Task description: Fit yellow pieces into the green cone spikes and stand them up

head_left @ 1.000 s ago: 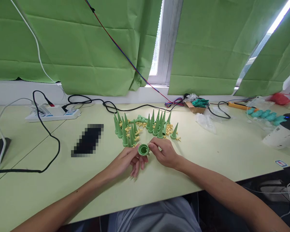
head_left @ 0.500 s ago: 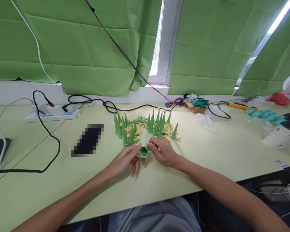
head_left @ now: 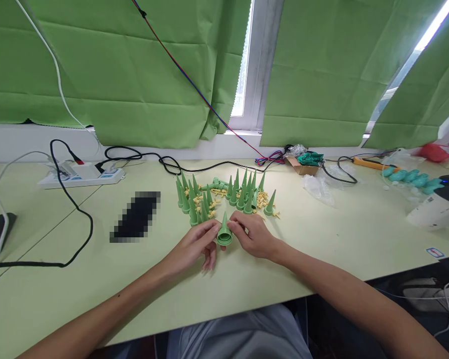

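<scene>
Green curtains [head_left: 134, 75] hang behind a pale table [head_left: 329, 239]. The held cone [head_left: 225, 229], green, sits between left hand [head_left: 200, 240] and right hand [head_left: 253, 236] near the table's middle; open base faces the wearer, tip points up and away. Left thumb and fingertips press its left side, other fingers hanging loosely below; right thumb and forefinger pinch its right side. Just beyond: upright green cones [head_left: 241, 202] in two clusters, small yellow pieces [head_left: 262, 200] scattered among them.

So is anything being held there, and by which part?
Yes: a green cone, held by its sides near the wide open end, between the left hand and right hand.
</scene>
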The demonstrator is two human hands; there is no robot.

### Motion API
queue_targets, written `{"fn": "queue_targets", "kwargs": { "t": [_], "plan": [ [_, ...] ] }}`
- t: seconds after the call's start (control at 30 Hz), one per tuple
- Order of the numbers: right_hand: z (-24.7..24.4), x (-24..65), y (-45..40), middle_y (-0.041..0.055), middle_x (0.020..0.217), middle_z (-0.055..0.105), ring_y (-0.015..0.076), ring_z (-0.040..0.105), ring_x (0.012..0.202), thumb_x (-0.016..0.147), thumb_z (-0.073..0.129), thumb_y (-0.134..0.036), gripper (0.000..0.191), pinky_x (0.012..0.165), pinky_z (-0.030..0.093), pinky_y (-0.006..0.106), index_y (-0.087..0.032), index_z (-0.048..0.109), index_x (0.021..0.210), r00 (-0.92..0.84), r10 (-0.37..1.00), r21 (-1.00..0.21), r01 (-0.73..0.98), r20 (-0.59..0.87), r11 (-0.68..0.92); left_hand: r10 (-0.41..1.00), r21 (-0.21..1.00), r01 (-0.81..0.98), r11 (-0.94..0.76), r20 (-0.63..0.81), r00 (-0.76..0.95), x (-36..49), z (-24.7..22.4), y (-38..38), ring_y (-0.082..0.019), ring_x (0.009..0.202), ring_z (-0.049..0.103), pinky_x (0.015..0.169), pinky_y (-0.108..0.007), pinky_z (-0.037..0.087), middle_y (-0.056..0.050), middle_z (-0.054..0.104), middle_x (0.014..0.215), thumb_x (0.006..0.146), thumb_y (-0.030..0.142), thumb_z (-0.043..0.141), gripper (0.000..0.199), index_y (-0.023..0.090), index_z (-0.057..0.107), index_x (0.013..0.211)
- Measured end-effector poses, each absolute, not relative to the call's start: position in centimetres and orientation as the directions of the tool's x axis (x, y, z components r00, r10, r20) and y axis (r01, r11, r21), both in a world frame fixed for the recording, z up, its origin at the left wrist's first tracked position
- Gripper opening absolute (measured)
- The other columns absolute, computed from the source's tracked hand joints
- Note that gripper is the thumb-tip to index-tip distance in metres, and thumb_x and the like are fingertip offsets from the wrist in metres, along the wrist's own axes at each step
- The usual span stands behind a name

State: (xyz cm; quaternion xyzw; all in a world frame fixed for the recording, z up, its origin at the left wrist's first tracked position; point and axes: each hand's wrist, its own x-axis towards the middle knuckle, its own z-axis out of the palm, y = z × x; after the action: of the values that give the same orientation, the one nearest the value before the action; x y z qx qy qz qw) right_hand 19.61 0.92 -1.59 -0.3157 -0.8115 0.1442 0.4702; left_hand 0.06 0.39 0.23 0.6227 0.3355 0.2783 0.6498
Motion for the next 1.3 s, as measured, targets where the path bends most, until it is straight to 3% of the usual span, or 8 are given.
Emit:
{"fn": "queue_targets", "kwargs": {
  "t": [0.4, 0.83, 1.07, 1.17, 1.3],
  "plan": [
    [-1.46, 19.61, 0.80, -0.0057, 0.058, 0.042, 0.0098, 0.038, 0.050, 0.100, 0.042, -0.029, 0.025, 0.052, 0.029, 0.022, -0.022, 0.043, 0.077, -0.374, 0.667, -0.540, 0.395, 0.645, 0.744, 0.805, 0.997, 0.071, 0.001, -0.042, 0.592, 0.04, 0.42, 0.37, -0.012, 0.039, 0.055, 0.038, -0.018, 0.040, 0.007, 0.054, 0.049, 0.095, 0.053, 0.052, 0.033, 0.021, 0.046, 0.099],
    [-1.44, 19.66, 0.76, -0.0058, 0.058, 0.041, 0.0096, 0.037, 0.050, 0.100, 0.042, -0.030, 0.025, 0.052, 0.029, 0.022, -0.021, 0.044, 0.077, -0.390, 0.672, -0.546, 0.393, 0.630, 0.740, 0.817, 0.999, 0.037, -0.037, 0.009, 0.576, -0.01, 0.79, 0.13, -0.008, 0.043, 0.054, 0.038, -0.017, 0.038, 0.009, 0.049, 0.064, 0.092, 0.047, 0.060, 0.030, 0.023, 0.043, 0.101],
    [-1.45, 19.64, 0.88, -0.0059, 0.058, 0.040, 0.0092, 0.035, 0.049, 0.100, 0.041, -0.030, 0.027, 0.052, 0.028, 0.022, -0.021, 0.042, 0.074, -0.389, 0.673, -0.535, 0.412, 0.630, 0.738, 0.831, 0.989, 0.059, -0.134, 0.080, 0.550, -0.16, 0.66, 0.36, -0.005, 0.044, 0.054, 0.039, -0.019, 0.040, 0.005, 0.049, 0.084, 0.091, 0.044, 0.063, 0.028, 0.021, 0.047, 0.095],
    [-1.50, 19.67, 0.93, -0.0058, 0.058, 0.040, 0.0092, 0.035, 0.049, 0.100, 0.041, -0.030, 0.028, 0.052, 0.028, 0.022, -0.021, 0.042, 0.074, -0.398, 0.671, -0.526, 0.421, 0.626, 0.739, 0.834, 0.986, 0.066, -0.150, 0.091, 0.544, -0.27, 0.56, 0.46, -0.005, 0.045, 0.051, 0.041, -0.019, 0.040, 0.006, 0.050, 0.081, 0.090, 0.043, 0.064, 0.027, 0.021, 0.048, 0.094],
    [-1.51, 19.68, 0.91, -0.0060, 0.058, 0.039, 0.0089, 0.035, 0.049, 0.100, 0.041, -0.028, 0.027, 0.052, 0.028, 0.022, -0.021, 0.042, 0.074, -0.402, 0.668, -0.516, 0.428, 0.627, 0.742, 0.841, 0.985, 0.089, -0.146, 0.076, 0.536, -0.37, 0.20, 0.50, -0.008, 0.043, 0.049, 0.042, -0.019, 0.039, 0.009, 0.048, 0.061, 0.090, 0.042, 0.064, 0.027, 0.022, 0.047, 0.097]
  ]
}}
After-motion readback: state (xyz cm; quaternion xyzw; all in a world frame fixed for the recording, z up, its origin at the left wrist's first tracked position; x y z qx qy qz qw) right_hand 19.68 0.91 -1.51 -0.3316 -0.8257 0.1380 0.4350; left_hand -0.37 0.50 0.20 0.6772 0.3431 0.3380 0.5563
